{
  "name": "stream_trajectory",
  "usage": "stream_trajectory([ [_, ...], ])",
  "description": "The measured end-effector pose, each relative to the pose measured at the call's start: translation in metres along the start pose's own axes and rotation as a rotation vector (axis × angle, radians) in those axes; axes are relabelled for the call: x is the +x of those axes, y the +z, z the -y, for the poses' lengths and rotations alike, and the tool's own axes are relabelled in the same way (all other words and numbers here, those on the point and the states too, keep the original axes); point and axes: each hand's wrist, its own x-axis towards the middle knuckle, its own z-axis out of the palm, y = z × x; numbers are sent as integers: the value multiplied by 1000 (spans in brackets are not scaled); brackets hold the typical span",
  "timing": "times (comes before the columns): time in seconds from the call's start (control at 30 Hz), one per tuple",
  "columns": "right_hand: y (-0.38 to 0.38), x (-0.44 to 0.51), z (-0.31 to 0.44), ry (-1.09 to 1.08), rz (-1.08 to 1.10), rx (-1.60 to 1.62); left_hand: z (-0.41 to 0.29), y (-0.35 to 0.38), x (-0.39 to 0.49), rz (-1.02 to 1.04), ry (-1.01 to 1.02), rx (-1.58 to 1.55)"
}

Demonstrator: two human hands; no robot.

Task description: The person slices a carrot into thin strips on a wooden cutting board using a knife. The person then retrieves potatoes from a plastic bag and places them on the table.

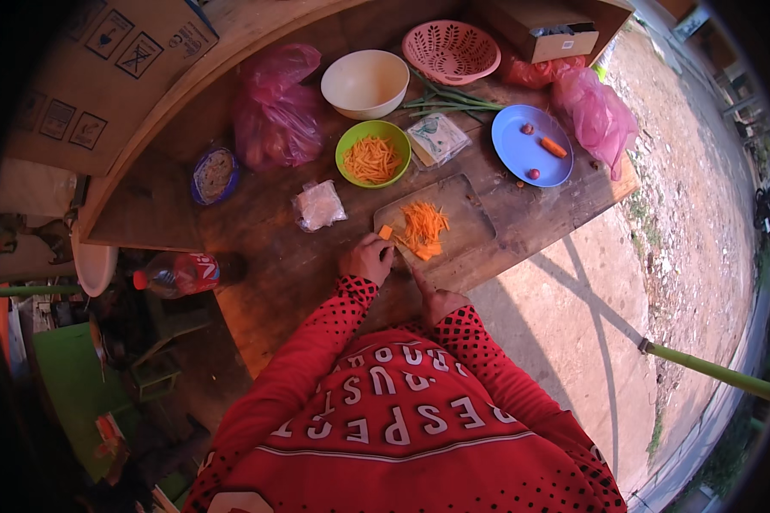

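My left hand [367, 258] is at the lower left corner of a clear cutting board [478, 221], its fingertips at a small carrot piece [385, 232]; whether they grip it I cannot tell. My right hand [441, 301] is by the board's near edge, index finger pointing forward; a knife seems to lie under it, too dim to tell. Shredded carrot [423, 224] is piled on the board, with orange slices at its near side. Beyond the board, a green bowl [405, 168] holds more carrot strips. A blue plate [510, 157] carries a carrot piece [553, 147] and two shallots.
Around the wooden table stand a cream bowl [364, 86], a pink basket [452, 54], green onions [452, 99], a wrapped packet [437, 138], another wrapped packet [319, 205], pink plastic bags [279, 115], a blue-rimmed bowl [215, 175] and a plastic bottle [179, 274] at the left.
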Motion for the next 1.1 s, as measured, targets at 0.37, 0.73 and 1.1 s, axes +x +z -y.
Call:
stream_trajectory([
  [0.37, -11, 2, 2, -41, -17, 4, 0, -3, 0, 13, -3, 29],
  [0.73, 0, 7, 3, -46, -37, -1, 5, 1, -3, -35, 41, 14],
  [1.1, -2, 7, 6, -38, -59, 26, 9, 5, -6, -57, 87, 24],
])
